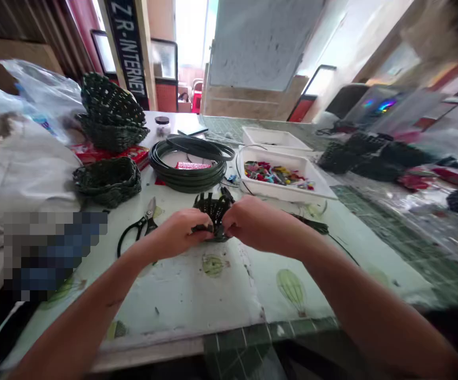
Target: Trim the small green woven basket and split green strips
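1. Gripping an unfinished woven basket of dark green strip, the left hand and right hand meet over a pale surface printed with hot-air balloons.
2. Black-handled shears lie just beside the left hand, and a loose dark green strip lies near the right wrist.
3. Directly ahead of the hands sits a flat coil of dark green strapping, around a pinkish-red packet. Thin dark wires run from the coil toward the basket.
4. Up and to the right, a white tray of colourful scraps stands in front of a second white tray.
5. Further left are a stack of finished baskets, a single basket, a red box and a small lidded jar. A white sack and a clear plastic bag bulge at the edge.
6. More dark baskets sit blurred on the right, beyond the surface.
7. Both sets of fingers are closed around the basket's sides, hiding its lower part, while its woven wall and strip ends rise between the hands. Whether it touches the surface, I cannot tell.
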### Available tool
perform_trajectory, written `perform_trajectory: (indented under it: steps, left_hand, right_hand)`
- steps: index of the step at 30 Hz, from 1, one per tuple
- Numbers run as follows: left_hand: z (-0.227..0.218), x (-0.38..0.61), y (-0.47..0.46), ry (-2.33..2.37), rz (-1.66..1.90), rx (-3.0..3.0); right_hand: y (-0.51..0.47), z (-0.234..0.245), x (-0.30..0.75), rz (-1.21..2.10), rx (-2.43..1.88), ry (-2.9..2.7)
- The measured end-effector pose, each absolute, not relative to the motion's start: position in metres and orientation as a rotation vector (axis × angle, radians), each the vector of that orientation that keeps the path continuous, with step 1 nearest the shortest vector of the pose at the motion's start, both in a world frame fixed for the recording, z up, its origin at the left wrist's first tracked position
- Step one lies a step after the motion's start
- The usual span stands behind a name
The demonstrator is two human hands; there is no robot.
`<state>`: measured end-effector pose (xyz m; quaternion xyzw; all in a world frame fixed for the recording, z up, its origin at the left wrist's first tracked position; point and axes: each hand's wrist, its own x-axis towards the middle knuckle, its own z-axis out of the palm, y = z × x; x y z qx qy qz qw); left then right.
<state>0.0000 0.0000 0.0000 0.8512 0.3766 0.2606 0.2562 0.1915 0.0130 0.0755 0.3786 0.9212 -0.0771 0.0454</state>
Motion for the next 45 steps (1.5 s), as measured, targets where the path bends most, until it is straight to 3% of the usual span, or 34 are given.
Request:
perform_trajectory:
  steps: [20,32,37,41,45]
  left_hand:
    - [-0.001,0.002,0.002,1.033,0.801,2.349]
    - [-0.004,0.006,0.001,1.036,0.819,2.414]
    - [-0.007,0.010,-0.002,1.049,1.119,2.548]
    - [-0.011,0.012,-0.003,1.023,1.372,2.778]
    - [-0.016,0.012,-0.001,0.917,1.409,2.968]
  right_hand:
    - [-0.002,0.064,0.191,-0.020,1.310,2.766]
    - [0.005,0.059,0.197,-0.154,1.281,2.819]
    - [0.009,0.062,0.194,-0.148,1.295,2.827]
    - [0.023,0.069,0.194,-0.351,1.371,2.835]
    - [0.044,0.077,0.201,-0.877,1.536,2.663]
